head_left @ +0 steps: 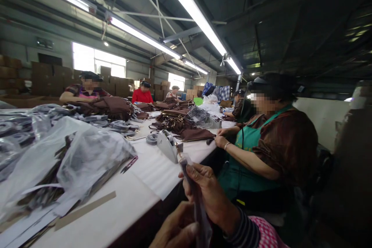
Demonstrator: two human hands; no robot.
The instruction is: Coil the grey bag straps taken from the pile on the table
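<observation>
My right hand [207,190] grips a long, dark greyish strap [198,206] wrapped in clear plastic. The strap stands nearly upright, with gold-coloured metal at its top end. Lower down, my left hand [177,228] is closed at the strap's bottom part, its thumb pressed against the plastic; the picture's lower edge cuts it off. Just beyond the strap's tip is a grey tape dispenser [167,146] on the white table [136,197]. A pair of small snips with a pinkish handle [129,164] lies beside a clear plastic bag [95,153] of dark strips.
A flat cardboard strip [85,211] lies near the table's front. Coiled grey straps [17,126] in plastic are heaped at left. Brown fabric bags [200,135] are piled farther back. A co-worker in a green apron [247,143] sits close on the right; others sit beyond.
</observation>
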